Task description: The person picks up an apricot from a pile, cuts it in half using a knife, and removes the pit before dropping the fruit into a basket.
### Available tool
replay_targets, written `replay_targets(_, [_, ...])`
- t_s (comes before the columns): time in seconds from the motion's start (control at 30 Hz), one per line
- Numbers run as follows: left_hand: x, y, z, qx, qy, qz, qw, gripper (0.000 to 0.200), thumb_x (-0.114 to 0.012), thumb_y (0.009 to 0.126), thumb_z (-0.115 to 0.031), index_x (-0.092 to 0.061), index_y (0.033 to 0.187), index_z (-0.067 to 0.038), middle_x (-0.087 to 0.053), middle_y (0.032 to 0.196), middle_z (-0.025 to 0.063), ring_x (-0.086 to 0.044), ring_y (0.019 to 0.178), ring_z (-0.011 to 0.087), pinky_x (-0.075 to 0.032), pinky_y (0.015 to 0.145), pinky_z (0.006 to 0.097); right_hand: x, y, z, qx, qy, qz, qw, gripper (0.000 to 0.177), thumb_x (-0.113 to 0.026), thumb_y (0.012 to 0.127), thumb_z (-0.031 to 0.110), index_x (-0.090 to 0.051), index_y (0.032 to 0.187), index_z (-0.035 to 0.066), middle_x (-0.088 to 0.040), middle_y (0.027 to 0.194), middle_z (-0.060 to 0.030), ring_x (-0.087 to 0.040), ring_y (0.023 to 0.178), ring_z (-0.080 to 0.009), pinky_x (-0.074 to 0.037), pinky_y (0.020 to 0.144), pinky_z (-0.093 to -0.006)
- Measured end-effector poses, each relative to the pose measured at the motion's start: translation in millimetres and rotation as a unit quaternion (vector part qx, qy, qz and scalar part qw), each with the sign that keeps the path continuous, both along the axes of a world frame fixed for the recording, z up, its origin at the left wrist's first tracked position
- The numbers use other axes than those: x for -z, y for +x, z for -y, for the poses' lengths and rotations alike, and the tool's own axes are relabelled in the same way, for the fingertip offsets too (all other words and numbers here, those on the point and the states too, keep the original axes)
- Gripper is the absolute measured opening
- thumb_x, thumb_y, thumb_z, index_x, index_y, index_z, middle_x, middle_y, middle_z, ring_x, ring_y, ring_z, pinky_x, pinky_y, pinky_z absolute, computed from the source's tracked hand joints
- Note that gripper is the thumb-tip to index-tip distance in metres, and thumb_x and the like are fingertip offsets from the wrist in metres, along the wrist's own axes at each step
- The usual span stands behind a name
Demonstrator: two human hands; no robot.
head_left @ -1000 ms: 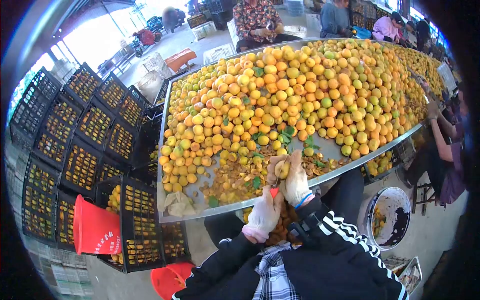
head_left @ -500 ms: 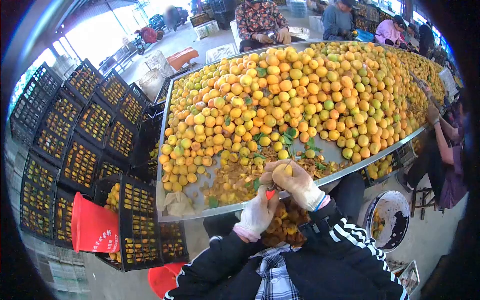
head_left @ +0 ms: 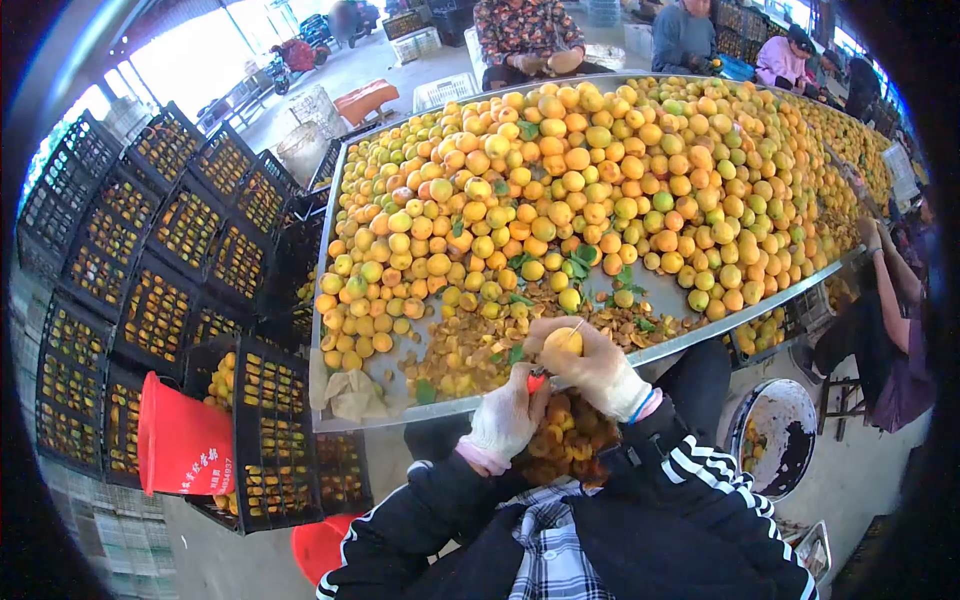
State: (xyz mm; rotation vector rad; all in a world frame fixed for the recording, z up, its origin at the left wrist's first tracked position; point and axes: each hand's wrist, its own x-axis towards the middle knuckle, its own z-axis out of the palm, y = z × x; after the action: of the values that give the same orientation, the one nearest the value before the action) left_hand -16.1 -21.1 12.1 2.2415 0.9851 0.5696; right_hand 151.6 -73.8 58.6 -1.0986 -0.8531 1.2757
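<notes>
At the near edge of a metal table [head_left: 450, 405] piled with yellow-orange fruit [head_left: 600, 170], my two gloved hands are close together. My right hand [head_left: 595, 368] is wrapped round a yellow fruit [head_left: 563, 342]. My left hand [head_left: 507, 415], just to its lower left, is closed on a small red-handled tool [head_left: 537, 380]; its working end cannot be made out. Cut fruit pieces and peelings [head_left: 460, 350] lie on the table beyond my hands. Below them, more cut fruit [head_left: 570, 440] is heaped at my lap.
Black crates of fruit [head_left: 160, 310] are stacked at the left, beside a red bucket [head_left: 185, 440]. A white tub [head_left: 775, 440] stands on the floor at the right. Co-workers [head_left: 525, 40] sit along the far side, and another person [head_left: 900, 340] is at the right.
The view has shifted slightly. The yellow fruit in my right hand is turned and shows more of its surface. Across the table, the co-worker's hands have moved.
</notes>
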Motion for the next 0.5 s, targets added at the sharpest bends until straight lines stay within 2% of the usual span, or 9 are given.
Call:
replay_targets(0.03, [3.8, -2.3, -1.9, 0.006, -0.009, -0.015, 1.000, 0.035, -0.059, 0.096, -0.027, -0.048, 0.123, -0.008, -0.065, 0.071, 0.0240, -0.065, 0.069, 0.0462, -0.050, 0.057, 0.0531, 0.0, 2.5, -2.0, 0.011, -0.015, 0.190, 0.982, 0.058, -0.072, 0.090, 0.016, -0.047, 0.140, 0.001, -0.064, 0.118, -0.0108, -0.058, 0.117, -0.0177, -0.046, 0.101, -0.0305])
replay_targets(0.13, [8.5, -1.6, -7.4, 0.022, -0.009, -0.014, 1.000, 0.037, -0.059, 0.096, -0.027, -0.048, 0.125, -0.008, -0.065, 0.071, 0.0242, -0.065, 0.068, 0.0460, -0.050, 0.057, 0.0532, 6.0, 0.4, -1.6, 0.046, 0.036, 0.183, 0.981, 0.060, -0.075, 0.086, 0.012, -0.047, 0.138, 0.000, -0.064, 0.119, -0.0094, -0.057, 0.115, -0.0158, -0.046, 0.100, -0.0290])
replay_targets(0.2, [10.6, -0.5, -2.8, 0.027, -0.009, 0.000, 1.000, 0.037, -0.059, 0.096, -0.027, -0.048, 0.125, -0.008, -0.065, 0.071, 0.0242, -0.065, 0.068, 0.0460, -0.050, 0.056, 0.0533, 5.1, 3.1, 1.9, 0.059, 0.045, 0.068, 0.995, 0.056, -0.073, 0.086, 0.008, -0.049, 0.137, 0.000, -0.063, 0.121, -0.0091, -0.057, 0.116, -0.0167, -0.046, 0.101, -0.0311])
replay_targets(0.27, [9.1, 6.2, -2.2, 0.010, 0.002, 0.024, 1.000, 0.031, -0.059, 0.096, -0.027, -0.048, 0.118, -0.007, -0.064, 0.071, 0.0242, -0.064, 0.068, 0.0470, -0.049, 0.056, 0.0534, 13.9, 16.9, -6.4, -0.076, 0.105, -0.078, 0.988, 0.052, -0.069, 0.088, 0.007, -0.049, 0.136, -0.002, -0.063, 0.124, -0.0120, -0.059, 0.114, -0.0188, -0.047, 0.101, -0.0337])
replay_targets(0.3, [7.3, 8.0, -3.2, 0.012, 0.006, 0.028, 1.000, 0.031, -0.059, 0.096, -0.027, -0.048, 0.118, -0.007, -0.064, 0.071, 0.0242, -0.064, 0.068, 0.0470, -0.049, 0.056, 0.0534, 17.2, 9.4, 5.7, -0.001, 0.100, 0.131, 0.986, 0.047, -0.065, 0.092, 0.010, -0.050, 0.135, -0.003, -0.063, 0.124, -0.0141, -0.062, 0.111, -0.0202, -0.048, 0.099, -0.0350])
replay_targets(0.33, [6.3, 7.4, -1.2, 0.017, -0.004, 0.024, 1.000, 0.029, -0.058, 0.097, -0.026, -0.048, 0.115, -0.006, -0.064, 0.071, 0.0244, -0.064, 0.068, 0.0472, -0.049, 0.056, 0.0532, 18.9, 6.9, 4.1, -0.001, 0.101, 0.133, 0.986, 0.047, -0.065, 0.092, 0.010, -0.050, 0.135, -0.003, -0.063, 0.124, -0.0141, -0.062, 0.111, -0.0202, -0.048, 0.099, -0.0350])
replay_targets(0.4, [8.4, 3.6, 2.7, 0.020, -0.020, 0.016, 0.999, 0.028, -0.058, 0.097, -0.026, -0.047, 0.113, -0.006, -0.065, 0.072, 0.0245, -0.064, 0.068, 0.0475, -0.049, 0.056, 0.0531, 27.2, 0.2, 3.0, -0.008, 0.026, -0.125, 0.992, 0.044, -0.066, 0.093, 0.011, -0.051, 0.132, -0.002, -0.065, 0.123, -0.0141, -0.064, 0.108, -0.0192, -0.050, 0.097, -0.0349])
replay_targets(0.47, [13.0, 0.5, 0.2, 0.031, -0.055, 0.030, 0.998, 0.030, -0.058, 0.097, -0.026, -0.047, 0.114, -0.005, -0.065, 0.073, 0.0249, -0.064, 0.070, 0.0473, -0.050, 0.057, 0.0532, 10.6, -6.6, 2.2, 0.025, -0.012, -0.080, 0.996, 0.048, -0.070, 0.091, 0.009, -0.051, 0.133, 0.000, -0.065, 0.120, -0.0123, -0.063, 0.107, -0.0189, -0.051, 0.096, -0.0339])
replay_targets(0.5, [17.4, 0.7, -1.5, 0.031, -0.056, 0.015, 0.998, 0.030, -0.058, 0.097, -0.025, -0.047, 0.115, -0.004, -0.065, 0.073, 0.0249, -0.065, 0.070, 0.0471, -0.050, 0.057, 0.0526, 11.3, -8.1, 2.0, 0.048, -0.001, 0.066, 0.997, 0.050, -0.071, 0.090, 0.010, -0.050, 0.135, 0.001, -0.065, 0.119, -0.0123, -0.063, 0.107, -0.0194, -0.051, 0.096, -0.0334])
